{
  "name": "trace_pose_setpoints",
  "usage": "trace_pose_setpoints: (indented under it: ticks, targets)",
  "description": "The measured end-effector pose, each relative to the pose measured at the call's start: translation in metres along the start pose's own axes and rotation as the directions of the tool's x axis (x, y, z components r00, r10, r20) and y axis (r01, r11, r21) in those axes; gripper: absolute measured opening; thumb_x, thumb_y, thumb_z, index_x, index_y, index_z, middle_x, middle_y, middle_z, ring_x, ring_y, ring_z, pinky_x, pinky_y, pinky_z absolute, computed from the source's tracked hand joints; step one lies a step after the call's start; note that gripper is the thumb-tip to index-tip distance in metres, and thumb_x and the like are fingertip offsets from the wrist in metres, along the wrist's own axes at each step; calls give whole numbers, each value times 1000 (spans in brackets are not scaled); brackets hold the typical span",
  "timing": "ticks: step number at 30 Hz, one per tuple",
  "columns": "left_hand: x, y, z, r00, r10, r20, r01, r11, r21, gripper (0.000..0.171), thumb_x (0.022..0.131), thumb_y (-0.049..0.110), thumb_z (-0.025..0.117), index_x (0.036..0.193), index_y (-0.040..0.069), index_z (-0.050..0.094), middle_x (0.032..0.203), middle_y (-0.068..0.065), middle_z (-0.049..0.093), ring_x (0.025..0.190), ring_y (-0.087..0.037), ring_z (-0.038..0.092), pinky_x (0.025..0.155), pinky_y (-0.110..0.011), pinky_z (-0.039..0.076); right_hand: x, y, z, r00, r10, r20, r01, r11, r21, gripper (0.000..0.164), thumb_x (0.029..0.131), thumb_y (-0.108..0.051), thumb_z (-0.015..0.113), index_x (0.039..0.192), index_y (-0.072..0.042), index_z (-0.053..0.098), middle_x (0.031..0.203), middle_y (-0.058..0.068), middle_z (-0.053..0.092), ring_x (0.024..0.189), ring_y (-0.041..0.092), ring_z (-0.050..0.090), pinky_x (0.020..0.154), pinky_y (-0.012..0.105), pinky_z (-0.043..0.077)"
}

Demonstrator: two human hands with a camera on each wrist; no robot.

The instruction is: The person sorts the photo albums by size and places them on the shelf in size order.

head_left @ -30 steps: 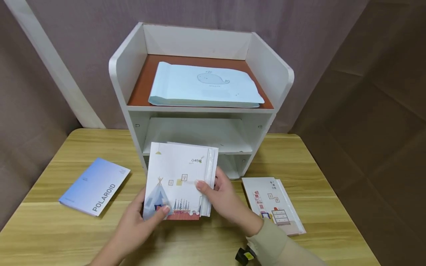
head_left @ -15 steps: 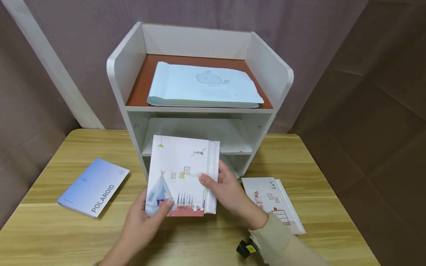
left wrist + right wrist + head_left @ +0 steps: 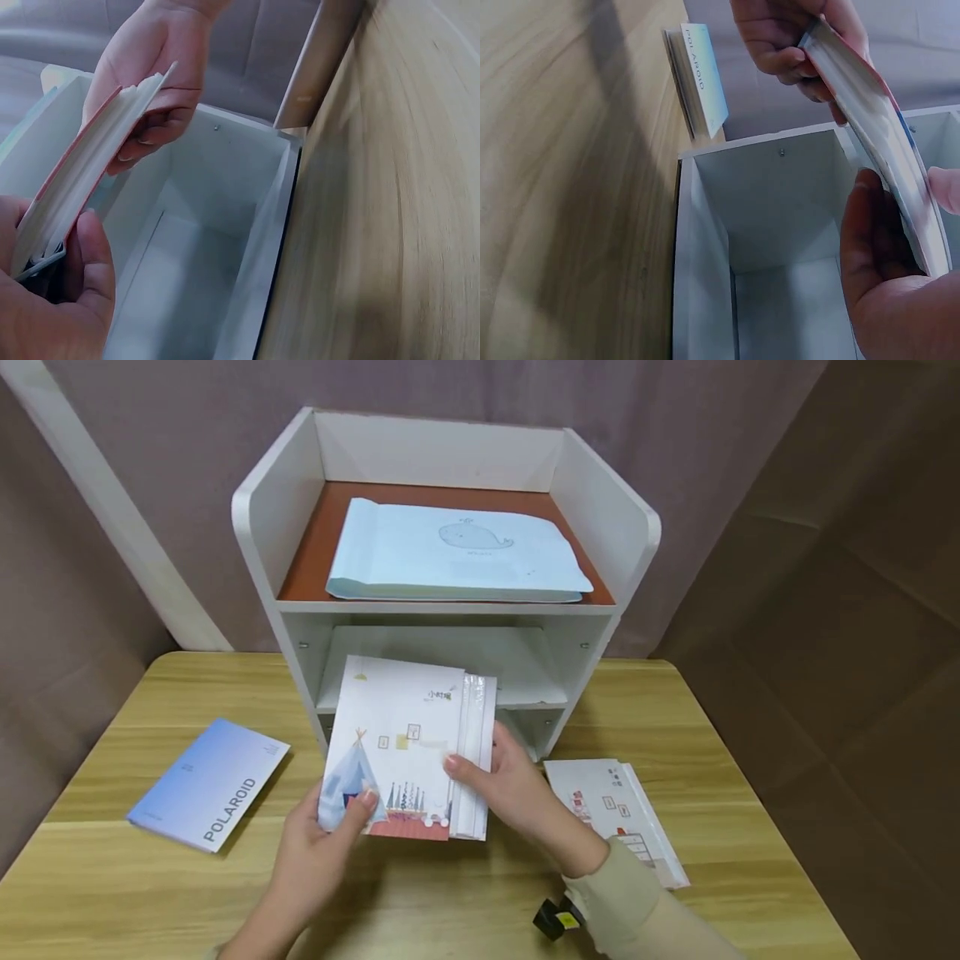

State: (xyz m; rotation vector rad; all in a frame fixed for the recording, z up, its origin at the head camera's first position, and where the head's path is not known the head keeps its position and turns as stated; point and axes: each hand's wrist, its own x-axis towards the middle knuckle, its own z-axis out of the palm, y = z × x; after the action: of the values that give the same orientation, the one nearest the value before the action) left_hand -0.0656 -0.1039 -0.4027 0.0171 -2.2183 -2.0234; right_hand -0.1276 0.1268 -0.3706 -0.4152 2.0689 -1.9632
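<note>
middle compartment (image 3: 517, 664) partly hidden behind booklet (image 3: 408, 760), right sleeve (image 3: 630, 897) cropped below

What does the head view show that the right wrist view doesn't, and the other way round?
Only the head view: the whale-print album atop the shelf unit, the flat book at right, and the front of the held tent-print book.

Only the right wrist view: that book's page edges and the fingers of the right hand against its back.

Both: the POLAROID booklet, shelf unit, wooden table, right hand and left hand.
</note>
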Motion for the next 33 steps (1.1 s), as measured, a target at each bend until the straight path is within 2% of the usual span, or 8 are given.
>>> trace_pose_setpoints:
  ticks: [4, 7, 10, 15, 19, 25, 29, 33]
  targets:
    - [4, 2, 1, 999, -28, -46, 28, 1000, -7, 29, 93, 27, 67, 116, 9, 62, 82, -9, 64, 61, -14, 51, 47, -26, 44, -8, 2, 4, 998, 56, 39, -54, 997, -56, 55, 93, -21, 67, 137, -8, 36, 107, 14, 69, 91, 28, 69, 76, 40, 57]
    - [7, 4, 1, 997, -31, -77, 30, 999, -11, 28, 94, 28, 66, 113, 8, 62, 79, -10, 62, 63, -18, 56, 50, -26, 46, -13, 6, 8, 994, 65, 92, -58, 995, -79, 54, 93, -19, 67, 134, -6, 36, 101, 14, 70, 89, 27, 69, 77, 41, 57]
    - [11, 5, 1, 996, -27, -87, 25, 999, -27, 29, 95, 27, 65, 116, 7, 61, 88, -11, 66, 72, -21, 64, 58, -26, 52, -16, 7, 10, 989, 51, 137, -44, 998, -54, 53, 92, -15, 68, 132, -6, 34, 96, 15, 69, 87, 29, 68, 77, 45, 57]
    - [13, 8, 2, 998, -22, -51, 19, 999, -51, 32, 96, 25, 62, 121, 6, 58, 94, -13, 66, 77, -22, 66, 66, -29, 56, -17, 8, 10, 991, 23, 135, -17, 999, -47, 54, 92, -14, 67, 133, -6, 33, 97, 18, 68, 87, 31, 67, 77, 46, 56]
    - [12, 12, -2, 1000, -22, 21, 24, 998, -59, 33, 98, 19, 60, 127, 4, 52, 103, -16, 64, 81, -24, 68, 74, -32, 57, -15, 8, 8, 992, 8, 125, -4, 999, -32, 51, 93, -15, 66, 132, -4, 34, 99, 22, 66, 86, 31, 67, 76, 44, 57]
    - [10, 17, -7, 992, 19, 126, -4, 993, -122, 37, 98, 8, 56, 133, 2, 46, 112, -20, 61, 82, -32, 69, 82, -36, 56, -14, 3, 6, 994, 30, 104, -29, 1000, -7, 47, 93, -20, 66, 128, -3, 40, 98, 22, 66, 85, 32, 67, 75, 43, 57]
    - [11, 18, -8, 989, 42, 145, -20, 988, -151, 37, 99, 11, 56, 133, 1, 45, 111, -21, 62, 83, -35, 68, 79, -39, 56, -13, 1, 7, 994, 39, 105, -40, 999, 5, 45, 94, -21, 65, 127, -2, 41, 98, 20, 66, 87, 35, 66, 76, 43, 57]
    - [14, 19, -9, 990, 57, 132, -36, 986, -161, 36, 100, 13, 55, 132, 0, 45, 109, -22, 62, 82, -34, 68, 78, -40, 57, -10, -1, 8, 993, 29, 115, -29, 1000, 5, 42, 96, -22, 62, 127, -3, 42, 100, 19, 65, 88, 33, 66, 77, 43, 57]
